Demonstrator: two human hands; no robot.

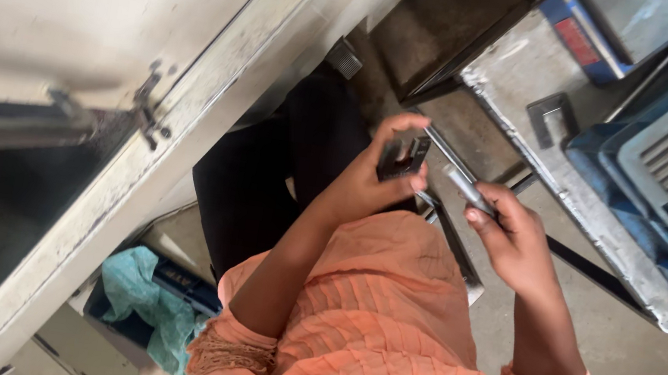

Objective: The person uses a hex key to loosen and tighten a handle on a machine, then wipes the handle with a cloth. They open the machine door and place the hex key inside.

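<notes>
Metal rod (468, 189) in right hand (518, 244)

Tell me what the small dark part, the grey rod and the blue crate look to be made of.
Dark part in the left hand: probably blackened metal, dull with hard square edges. Rod in the right hand: likely bare steel, grey with a soft sheen. Crate: seemingly moulded plastic, even matte blue.

Soft daylight, motion blur at left, no glare.
</notes>
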